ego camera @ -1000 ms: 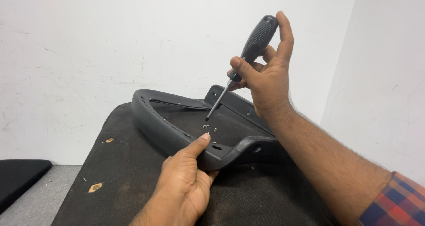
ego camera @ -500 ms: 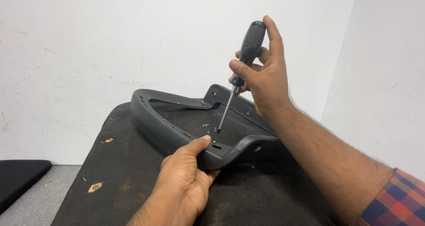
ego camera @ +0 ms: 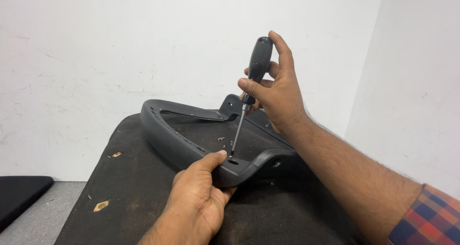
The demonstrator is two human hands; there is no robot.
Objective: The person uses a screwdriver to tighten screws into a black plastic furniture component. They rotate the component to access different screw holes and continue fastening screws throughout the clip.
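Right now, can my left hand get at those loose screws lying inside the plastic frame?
Probably yes. The left hand grips the frame's near rim, and the loose screws lie just beyond, uncovered. Only the screwdriver shaft stands nearby, and letting go would free the frame.

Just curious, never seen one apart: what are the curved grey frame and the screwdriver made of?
Grey frame: looks like moulded plastic, matte, with smooth rounded edges. Screwdriver: thin shiny shaft, likely metal; black ribbed handle, probably rubber or plastic.

Scuffed white walls [ego camera: 86, 48], grey floor [ego camera: 43, 211]
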